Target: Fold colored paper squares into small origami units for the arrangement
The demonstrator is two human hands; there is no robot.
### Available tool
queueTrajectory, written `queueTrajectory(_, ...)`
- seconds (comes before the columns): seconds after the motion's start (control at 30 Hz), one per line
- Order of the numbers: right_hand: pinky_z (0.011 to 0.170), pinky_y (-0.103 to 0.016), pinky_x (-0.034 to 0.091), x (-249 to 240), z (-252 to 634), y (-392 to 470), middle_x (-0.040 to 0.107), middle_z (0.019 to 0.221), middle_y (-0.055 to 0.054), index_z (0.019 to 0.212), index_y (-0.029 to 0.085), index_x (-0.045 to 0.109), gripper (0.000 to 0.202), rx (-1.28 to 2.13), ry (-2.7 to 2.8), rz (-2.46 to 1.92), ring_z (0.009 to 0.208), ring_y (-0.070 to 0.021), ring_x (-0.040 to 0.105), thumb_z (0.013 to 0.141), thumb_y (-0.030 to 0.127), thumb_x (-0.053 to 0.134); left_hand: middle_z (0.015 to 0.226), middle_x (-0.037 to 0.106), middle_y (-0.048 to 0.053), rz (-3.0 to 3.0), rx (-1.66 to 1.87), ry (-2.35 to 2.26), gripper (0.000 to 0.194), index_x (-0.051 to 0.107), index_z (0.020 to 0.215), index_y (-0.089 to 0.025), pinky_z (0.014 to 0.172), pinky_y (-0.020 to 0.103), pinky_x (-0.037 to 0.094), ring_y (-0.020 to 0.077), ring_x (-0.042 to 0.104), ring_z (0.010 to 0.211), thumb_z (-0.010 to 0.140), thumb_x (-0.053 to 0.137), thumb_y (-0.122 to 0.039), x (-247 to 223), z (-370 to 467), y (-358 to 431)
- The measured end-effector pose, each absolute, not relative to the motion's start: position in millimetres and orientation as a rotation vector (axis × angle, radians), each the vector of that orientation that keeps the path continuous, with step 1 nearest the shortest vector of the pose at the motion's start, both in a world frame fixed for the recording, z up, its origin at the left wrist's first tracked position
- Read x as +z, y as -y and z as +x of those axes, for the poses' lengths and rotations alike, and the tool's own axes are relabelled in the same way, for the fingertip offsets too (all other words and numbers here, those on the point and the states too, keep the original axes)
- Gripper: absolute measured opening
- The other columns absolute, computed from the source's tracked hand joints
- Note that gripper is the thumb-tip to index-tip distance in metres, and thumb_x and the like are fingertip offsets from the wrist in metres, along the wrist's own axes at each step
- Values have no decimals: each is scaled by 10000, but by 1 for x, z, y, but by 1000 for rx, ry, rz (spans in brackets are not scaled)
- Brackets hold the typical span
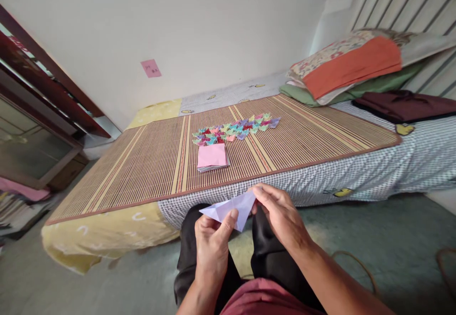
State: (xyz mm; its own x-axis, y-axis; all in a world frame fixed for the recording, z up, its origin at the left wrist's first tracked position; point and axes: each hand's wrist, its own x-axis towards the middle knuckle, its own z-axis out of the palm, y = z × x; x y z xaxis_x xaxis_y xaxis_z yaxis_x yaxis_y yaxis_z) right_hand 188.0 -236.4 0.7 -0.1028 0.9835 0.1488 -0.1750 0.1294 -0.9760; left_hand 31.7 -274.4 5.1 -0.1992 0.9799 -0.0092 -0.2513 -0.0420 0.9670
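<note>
Left hand (213, 243) grips the lower left of the lilac paper (242, 206), thumb on top, fingers curled under; right hand (282, 214) pinches its upper right corner, thumb against fingers; paper is part-folded, pointed at left, held above the black trousers (269, 258); beyond, a bed (359, 177) with striped mat (149, 163); near the mat's front edge, a paper stack (212, 155), pink sheet uppermost; just behind, small multicoloured folded pieces (233, 129) in rows; farther right, piled bedding (356, 63); at back, wall (231, 25) with pink note (151, 68).
</note>
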Motion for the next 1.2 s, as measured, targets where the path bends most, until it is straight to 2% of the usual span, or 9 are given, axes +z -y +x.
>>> queueTrajectory(0.17, 689, -315, 517, -10, 181, 233, 635, 719, -21, 937, 204, 715, 453, 1360, 1109, -852, 707, -206, 625, 961, 649, 637, 716, 775, 49, 909, 1502, -1169, 254, 827, 751, -148, 728, 315, 558, 216, 689, 695, 753, 910, -388, 4, 34, 274)
queueTrajectory(0.3, 671, -288, 528, -5, 170, 238, 635, 737, -5, 814, 206, 678, 423, 1468, 1151, -790, 689, -176, 615, 855, 612, 790, 778, 797, 55, 917, 1476, -1127, 254, 841, 785, -152, 718, 308, 562, 206, 693, 696, 757, 909, -394, 6, 36, 273)
queueTrajectory(0.5, 696, -289, 549, 0, 167, 240, 645, 748, -11, 800, 202, 672, 389, 1524, 1208, -750, 713, -177, 640, 916, 566, 744, 771, 758, 32, 905, 1472, -1081, 252, 825, 800, -153, 715, 274, 537, 164, 643, 693, 786, 899, -393, 8, 35, 270)
queueTrajectory(0.6, 719, -302, 588, -1, 173, 239, 702, 883, -37, 1013, 210, 722, 305, 1431, 1205, -793, 781, -195, 692, 914, 496, 766, 702, 704, 14, 904, 1467, -1111, 290, 805, 759, -146, 654, 246, 493, 129, 567, 636, 756, 919, -413, 11, 32, 269)
queueTrajectory(0.7, 801, -316, 602, 4, 184, 238, 719, 1073, -64, 1318, 251, 682, 360, 1036, 1324, -870, 914, -207, 715, 970, 337, 723, 646, 621, -7, 923, 1463, -1149, 339, 753, 691, -140, 593, 229, 427, 105, 475, 596, 743, 924, -428, 14, 31, 268)
queueTrajectory(0.77, 921, -353, 583, 10, 191, 238, 715, 1167, -82, 1287, 267, 723, 278, 692, 1505, -856, 1072, -230, 701, 1020, 238, 652, 624, 561, -20, 950, 1451, -1158, 372, 707, 650, -142, 580, 229, 400, 101, 431, 592, 754, 913, -434, 16, 32, 268)
queueTrajectory(0.87, 940, -369, 577, 18, 196, 239, 701, 1141, -86, 1176, 248, 776, 252, 400, 1701, -755, 1092, -229, 695, 1041, 138, 595, 602, 480, -35, 1000, 1440, -1163, 429, 626, 598, -156, 568, 235, 363, 103, 381, 590, 775, 891, -443, 15, 33, 268)
queueTrajectory(1.07, 888, -383, 581, 15, 193, 239, 694, 1079, -89, 1138, 223, 775, 247, 277, 1768, -732, 1018, -226, 692, 1036, 92, 591, 593, 457, -32, 1083, 1388, -1197, 462, 568, 589, -175, 565, 257, 319, 116, 378, 591, 844, 830, -456, 9, 32, 269)
queueTrajectory(1.2, 878, -355, 572, 17, 194, 239, 702, 1048, -71, 1082, 227, 766, 214, 364, 1747, -715, 1003, -213, 696, 1028, 97, 606, 595, 467, -29, 1083, 1375, -1187, 461, 565, 590, -174, 568, 259, 322, 116, 387, 590, 848, 830, -450, 10, 32, 270)
